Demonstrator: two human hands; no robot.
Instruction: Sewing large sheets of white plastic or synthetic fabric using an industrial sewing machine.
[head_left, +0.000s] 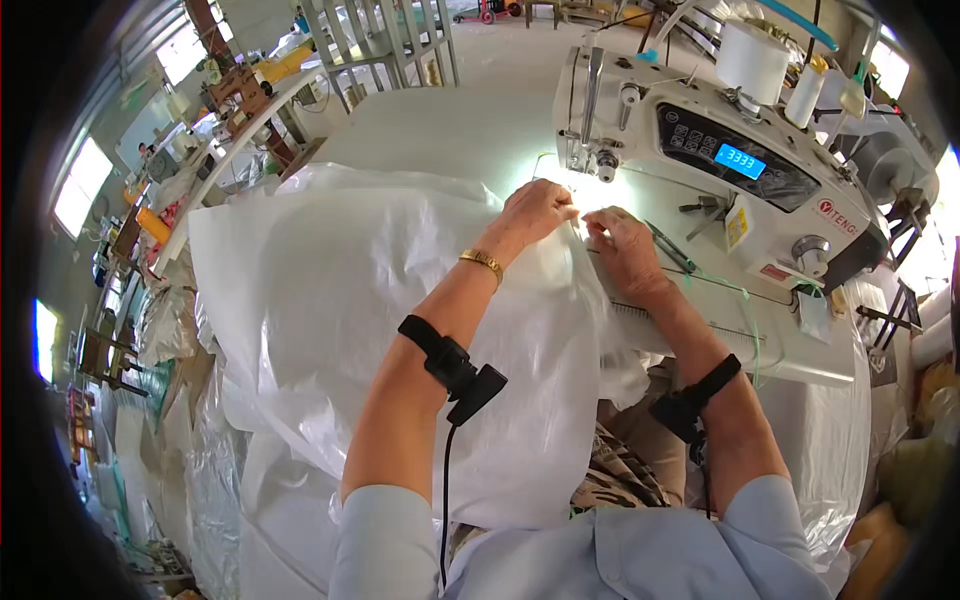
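A large, shiny white plastic sheet [450, 370] spreads over the table and hangs down across my lap. Its right edge runs up to the lit needle area of a white sewing machine [780, 195]. My left hand [538, 215] is closed at that edge, thumb and fingers pinching the sheet just in front of the needle area. Close beside it, my right hand [628, 250] has its fingertips bent together in a pinch. Glare and the fingers hide what lies between them. A dark slim tool [670, 247] with a green cord lies right of my right hand.
A thread cone [752, 62] and a smaller spool [804, 95] stand on top of the machine. A grey slatted chair [385, 45] stands beyond the table [440, 125]. Crumpled clear plastic [215, 490] hangs at the left. Another sewing machine [238, 92] sits farther left.
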